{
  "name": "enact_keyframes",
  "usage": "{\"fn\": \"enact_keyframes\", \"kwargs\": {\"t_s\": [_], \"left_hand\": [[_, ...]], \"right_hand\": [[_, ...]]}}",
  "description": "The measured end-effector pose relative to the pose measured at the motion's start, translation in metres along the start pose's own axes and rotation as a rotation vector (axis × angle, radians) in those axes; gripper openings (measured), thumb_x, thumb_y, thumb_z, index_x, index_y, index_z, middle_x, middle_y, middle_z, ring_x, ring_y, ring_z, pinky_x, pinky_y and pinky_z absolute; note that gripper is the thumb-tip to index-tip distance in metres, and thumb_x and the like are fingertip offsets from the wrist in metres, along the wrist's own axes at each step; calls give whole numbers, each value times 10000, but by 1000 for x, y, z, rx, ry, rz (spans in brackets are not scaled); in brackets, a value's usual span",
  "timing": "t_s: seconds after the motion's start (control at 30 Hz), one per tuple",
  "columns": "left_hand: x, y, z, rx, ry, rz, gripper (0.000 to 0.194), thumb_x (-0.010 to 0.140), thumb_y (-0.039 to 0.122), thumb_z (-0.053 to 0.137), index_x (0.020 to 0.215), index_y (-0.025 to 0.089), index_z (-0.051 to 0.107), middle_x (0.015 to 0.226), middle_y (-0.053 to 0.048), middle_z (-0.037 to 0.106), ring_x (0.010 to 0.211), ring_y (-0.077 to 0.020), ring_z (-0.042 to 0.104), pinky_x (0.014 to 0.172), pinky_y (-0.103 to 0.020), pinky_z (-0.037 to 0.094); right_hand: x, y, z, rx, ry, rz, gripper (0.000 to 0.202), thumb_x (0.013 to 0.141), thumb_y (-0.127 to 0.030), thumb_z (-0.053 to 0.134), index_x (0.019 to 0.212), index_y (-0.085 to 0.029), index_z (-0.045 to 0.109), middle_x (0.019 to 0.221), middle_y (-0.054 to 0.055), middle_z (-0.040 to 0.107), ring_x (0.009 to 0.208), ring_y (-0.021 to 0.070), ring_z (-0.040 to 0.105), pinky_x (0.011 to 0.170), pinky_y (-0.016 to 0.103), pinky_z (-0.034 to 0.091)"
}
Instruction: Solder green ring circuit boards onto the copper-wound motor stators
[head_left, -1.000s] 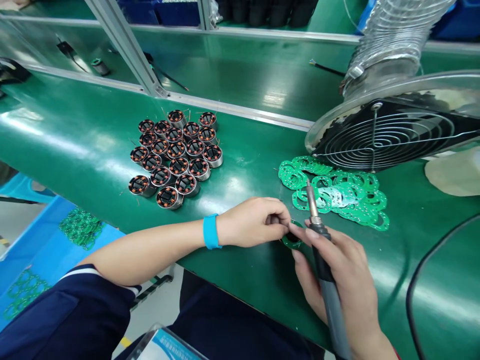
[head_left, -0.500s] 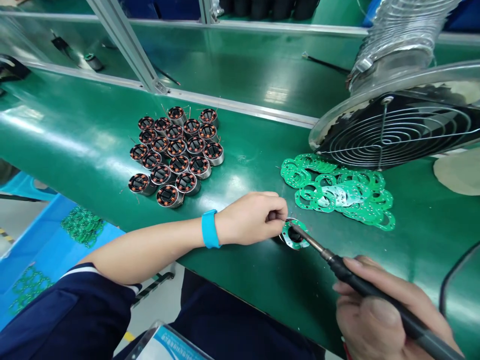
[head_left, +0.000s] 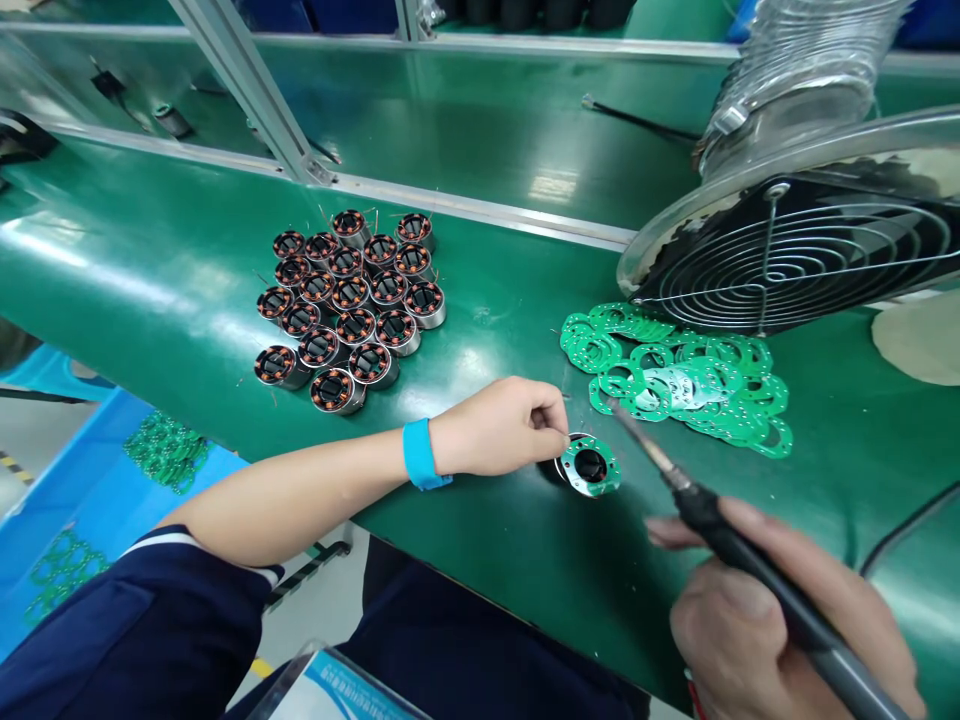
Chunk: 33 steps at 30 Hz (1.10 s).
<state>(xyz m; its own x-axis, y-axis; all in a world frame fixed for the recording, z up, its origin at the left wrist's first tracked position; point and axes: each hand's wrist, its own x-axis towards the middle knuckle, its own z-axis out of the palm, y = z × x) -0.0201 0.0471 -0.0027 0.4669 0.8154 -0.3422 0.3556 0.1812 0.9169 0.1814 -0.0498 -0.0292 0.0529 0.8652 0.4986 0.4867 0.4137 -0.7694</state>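
Observation:
My right hand grips a soldering iron by its dark handle. The iron's tip points up and left, clear of the work. A green ring-shaped circuit board sits on top of a motor stator standing on the bench in front of me. Beside its upper left edge is my left hand, thumb and forefinger pinched together; whatever is between them is too small to make out. Several more stators with copper windings stand grouped behind my left forearm, without boards on top.
Loose ring boards lie in a pile behind the work, close under a round fume extractor with a wire grille. A blue bin with more boards is at lower left. A metal frame rail crosses the back.
The soldering iron's tip has lifted off the ring board and moved up and right. My left hand has shifted slightly left, still pinched at the board's edge.

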Motion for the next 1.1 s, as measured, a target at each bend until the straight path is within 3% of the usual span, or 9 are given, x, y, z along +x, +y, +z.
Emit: {"fn": "enact_keyframes", "kwargs": {"t_s": [0.07,0.17,0.27,0.47,0.6,0.8,0.97,1.1], "left_hand": [[0,1,1,18,5,-8,154,742,31,596,655,156,570,617,59,574,587,-79,517,564,-197,404],[0,3,2,44,19,-26,152,735,41,598,643,156,559,606,61,557,586,-80,503,549,-196,389],[1,3,3,35,7,-51,156,754,50,587,645,153,544,588,64,532,573,-74,490,537,-189,381],[-3,-2,0,-60,-17,-107,69,925,200,473,968,166,515,647,68,545,522,-85,537,472,-187,402],[-9,-1,4,-87,-171,-6,263,833,265,679,1048,143,588,779,16,615,673,-109,590,602,-221,487],[-10,-2,7,-415,-252,-74,265,855,297,667,1044,112,661,915,-61,680,717,-129,658,749,-305,559],[-11,-3,5,-422,-233,-67,383,764,379,770,1018,108,675,896,-58,674,686,-122,642,707,-295,558],[-14,0,6,-396,-142,-33,430,721,321,782,1074,120,640,851,-20,630,710,-120,606,699,-291,550]], "right_hand": [[7,-1,7,-82,5,-21,446,921,-195,586,1360,-271,559,948,39,743,784,228,740,707,379,564],[19,1,15,-157,-268,-33,509,913,-243,610,1404,-275,478,1218,80,698,1111,254,678,883,403,552],[23,6,21,-120,-386,-36,586,895,-258,625,1435,-265,398,1322,106,634,1160,242,654,881,378,557],[20,9,25,-139,-285,-126,563,858,-198,667,1370,-257,442,1128,80,692,999,219,692,828,354,562],[21,7,23,-125,-186,-187,588,840,-183,690,1374,-262,457,1075,65,691,921,206,691,755,335,565],[22,3,18,-76,-93,-200,595,865,-159,672,1401,-271,440,1155,75,694,1026,217,694,875,380,559],[24,2,14,-219,-17,-290,488,878,-65,611,1302,-283,505,932,26,719,762,175,688,692,319,551],[26,0,12,-247,-18,-310,411,892,-84,580,1259,-254,514,880,32,706,730,175,675,662,315,540]]}}
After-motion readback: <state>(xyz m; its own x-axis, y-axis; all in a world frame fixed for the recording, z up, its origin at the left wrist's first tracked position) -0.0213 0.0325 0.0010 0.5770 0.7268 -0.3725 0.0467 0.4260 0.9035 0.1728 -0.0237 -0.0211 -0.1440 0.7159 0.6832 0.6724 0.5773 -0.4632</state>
